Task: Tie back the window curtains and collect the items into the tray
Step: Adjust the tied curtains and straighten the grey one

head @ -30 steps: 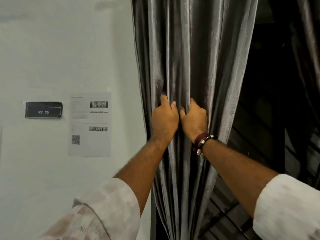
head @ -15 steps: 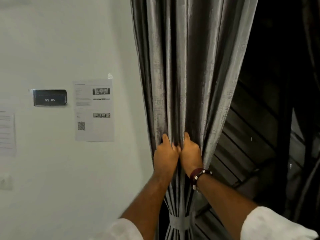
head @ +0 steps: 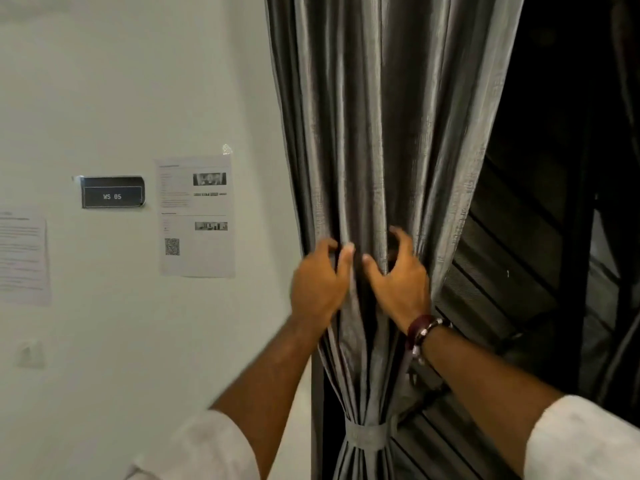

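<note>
A grey, shiny curtain [head: 388,133] hangs in gathered folds at the centre, and a matching fabric tie-back band [head: 367,436] cinches it low down. My left hand [head: 317,285] rests against the curtain's left folds with its fingers curled and apart. My right hand [head: 398,275], with a dark red bracelet on the wrist, is beside it on the middle folds, thumb and fingers spread like a claw. Neither hand visibly clamps the fabric. No tray or loose items are in view.
A white wall [head: 138,81] on the left carries a black "WS 05" sign [head: 112,192], a printed sheet with a QR code [head: 195,216] and another sheet [head: 22,258]. Dark window louvres [head: 512,258] lie behind the curtain on the right.
Both hands were clenched together on the curtain folds; now their fingers have loosened and moved apart. The view has shifted, and the tie-back band shows lower down.
</note>
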